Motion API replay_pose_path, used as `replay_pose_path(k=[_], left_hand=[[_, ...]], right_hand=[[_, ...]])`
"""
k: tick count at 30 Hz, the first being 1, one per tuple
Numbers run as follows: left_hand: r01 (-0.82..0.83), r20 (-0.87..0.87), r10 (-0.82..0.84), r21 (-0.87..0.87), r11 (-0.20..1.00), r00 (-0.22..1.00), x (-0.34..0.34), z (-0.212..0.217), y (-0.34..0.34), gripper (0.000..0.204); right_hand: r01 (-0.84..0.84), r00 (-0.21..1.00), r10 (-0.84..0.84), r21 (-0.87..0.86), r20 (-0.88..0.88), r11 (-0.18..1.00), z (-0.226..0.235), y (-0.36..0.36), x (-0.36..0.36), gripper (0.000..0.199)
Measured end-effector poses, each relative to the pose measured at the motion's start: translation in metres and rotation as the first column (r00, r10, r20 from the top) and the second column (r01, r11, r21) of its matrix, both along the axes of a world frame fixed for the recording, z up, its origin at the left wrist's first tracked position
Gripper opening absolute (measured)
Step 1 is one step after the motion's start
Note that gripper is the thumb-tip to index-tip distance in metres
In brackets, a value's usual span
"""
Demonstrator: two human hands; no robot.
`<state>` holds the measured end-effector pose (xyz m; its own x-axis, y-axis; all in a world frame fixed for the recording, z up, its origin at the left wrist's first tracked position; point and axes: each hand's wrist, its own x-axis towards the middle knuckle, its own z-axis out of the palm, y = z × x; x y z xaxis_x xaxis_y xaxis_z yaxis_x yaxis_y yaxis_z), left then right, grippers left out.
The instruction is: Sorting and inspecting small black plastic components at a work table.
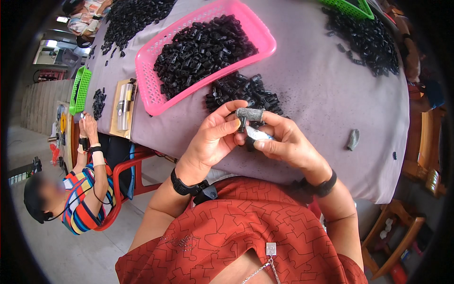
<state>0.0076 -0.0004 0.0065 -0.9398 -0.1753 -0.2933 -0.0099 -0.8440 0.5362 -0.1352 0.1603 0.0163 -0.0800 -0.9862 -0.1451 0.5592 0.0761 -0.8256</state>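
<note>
Both of my hands meet above the near edge of the cloth-covered table. My left hand pinches a small black plastic part between thumb and fingers. A grey knitted finger sleeve covers the index fingertip of my right hand, which reaches over the part. Between that hand's thumb and fingers sits a small whitish, blade-like tool, its tip close to the black part; its exact kind is unclear. Just beyond my hands lies a loose pile of black plastic parts.
A pink basket full of black parts stands beyond the pile. More parts heap at far left and far right. Another grey finger sleeve lies to the right. At left, a person works beside a green basket.
</note>
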Motion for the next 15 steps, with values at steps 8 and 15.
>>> replay_pose_path(k=[8, 15], left_hand=[[0.002, 0.012, -0.002, -0.005, 1.0, 1.0, 0.0016, -0.0001, 0.0015, 0.039], [0.017, -0.001, -0.017, 0.0, 1.0, 1.0, 0.0023, 0.0006, 0.0013, 0.039]], right_hand=[[-0.004, 0.998, 0.005, 0.016, -0.059, 1.0, 0.0034, -0.0001, -0.0002, 0.044], [-0.025, 0.999, 0.026, 0.03, -0.034, 0.999, 0.003, -0.0006, -0.0021, 0.042]])
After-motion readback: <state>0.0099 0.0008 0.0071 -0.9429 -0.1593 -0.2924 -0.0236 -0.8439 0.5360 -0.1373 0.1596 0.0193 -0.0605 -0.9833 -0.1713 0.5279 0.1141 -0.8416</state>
